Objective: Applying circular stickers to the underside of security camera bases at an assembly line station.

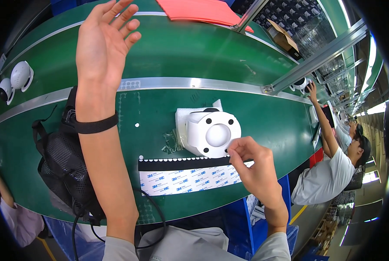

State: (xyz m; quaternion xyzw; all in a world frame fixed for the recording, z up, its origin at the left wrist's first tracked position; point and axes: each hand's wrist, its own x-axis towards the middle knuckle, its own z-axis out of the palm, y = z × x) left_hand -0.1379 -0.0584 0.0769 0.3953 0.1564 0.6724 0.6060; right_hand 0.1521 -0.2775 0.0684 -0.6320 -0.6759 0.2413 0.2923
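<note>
My left hand (104,50) is raised at the far side of the bench, fingers spread and holding nothing. A black band circles that wrist. My right hand (256,167) is pinched at the lower right edge of a white device's round base (196,132), its fingertips beside a black round pad. Whatever may be between them is too small to make out. Several black pads sit around the base's middle recess. The device rests against a white foam block (182,116). In front lies a sheet of adhesive pads (188,179), its black strip scalloped along the far edge.
A black mesh bag (66,161) with cables lies left, under my left forearm. Clear crumpled film (172,141) is beside the device. A metal rail (194,83) crosses behind; white devices (21,76) stand beyond it at left. Pink sheets (199,11) lie farther back. A co-worker (325,174) sits right.
</note>
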